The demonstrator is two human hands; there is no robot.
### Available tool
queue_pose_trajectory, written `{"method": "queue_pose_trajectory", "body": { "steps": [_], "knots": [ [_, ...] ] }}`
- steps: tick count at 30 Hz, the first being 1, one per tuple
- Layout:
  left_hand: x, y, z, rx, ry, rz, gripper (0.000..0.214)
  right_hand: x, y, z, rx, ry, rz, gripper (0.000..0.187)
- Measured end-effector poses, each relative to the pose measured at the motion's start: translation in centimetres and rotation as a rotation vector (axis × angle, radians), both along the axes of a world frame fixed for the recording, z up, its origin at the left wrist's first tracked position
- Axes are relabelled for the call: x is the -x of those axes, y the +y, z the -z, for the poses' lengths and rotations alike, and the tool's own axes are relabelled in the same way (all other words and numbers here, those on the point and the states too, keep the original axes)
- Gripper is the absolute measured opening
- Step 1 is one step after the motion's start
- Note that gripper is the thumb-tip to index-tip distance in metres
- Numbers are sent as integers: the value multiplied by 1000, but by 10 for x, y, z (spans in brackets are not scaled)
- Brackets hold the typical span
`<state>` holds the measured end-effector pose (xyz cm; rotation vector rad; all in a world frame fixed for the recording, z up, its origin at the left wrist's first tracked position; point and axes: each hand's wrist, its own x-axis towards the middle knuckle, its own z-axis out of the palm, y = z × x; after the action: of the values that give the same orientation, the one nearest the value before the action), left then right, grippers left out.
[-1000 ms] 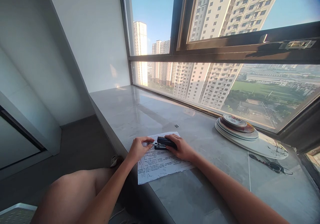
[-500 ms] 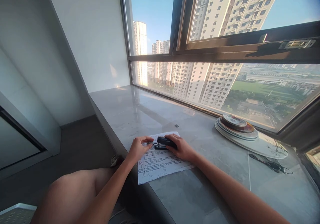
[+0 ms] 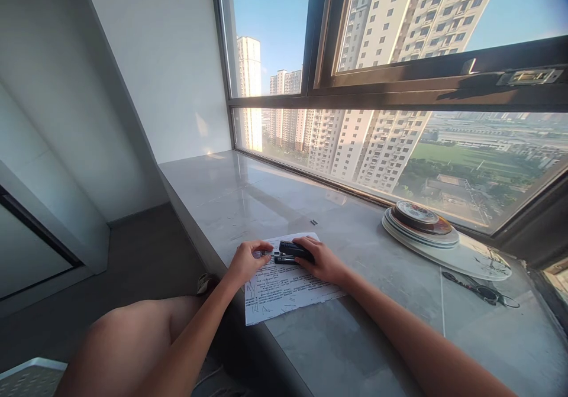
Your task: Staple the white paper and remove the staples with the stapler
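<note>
Ahead of me, a dark-framed window (image 3: pixel 381 99) looks onto sunlit towers (image 3: pixel 373 142) under blue sky (image 3: pixel 270 18); to my left, I see a pale wall (image 3: pixel 173 60) and dark floor (image 3: pixel 146 261).

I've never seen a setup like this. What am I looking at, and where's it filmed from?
No machine here, just a person's bare hands, seen from a camera worn on their head, looking forward and down. The right hand grips a black stapler; the left hand pinches a small piece at its end, too tiny to identify. Beneath is printed paper on a grey ledge by a window, with two dark bits and stacked plates nearby.
</note>
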<state>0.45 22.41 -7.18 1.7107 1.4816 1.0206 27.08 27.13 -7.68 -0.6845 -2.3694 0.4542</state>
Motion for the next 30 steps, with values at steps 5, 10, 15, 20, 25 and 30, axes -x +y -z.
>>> {"method": "queue_pose_trajectory", "body": {
  "steps": [5, 10, 15, 20, 25, 30],
  "knots": [
    [2, 0, -1, -30, 56, 0, 21, 0, 0, -1, 3, 4, -1, 38],
    [15, -4, -11, -101, 87, 53, 16, 0, -1, -1, 10, -3, -3, 38],
    [29, -4, -13, -74, 136, 66, 17, -1, -1, -2, 22, 5, -6, 36],
    [15, -3, -6, -76, 90, 98, 21, -2, -5, -9, 53, 52, -51, 33],
    [3, -8, -14, -291, -12, 249, 28, 8, -18, -22, 74, 84, -130, 37],
    [8, -13, -22, -310, 40, 290, 30, 20, -30, -21, 66, 59, -117, 33]
  ]
}}
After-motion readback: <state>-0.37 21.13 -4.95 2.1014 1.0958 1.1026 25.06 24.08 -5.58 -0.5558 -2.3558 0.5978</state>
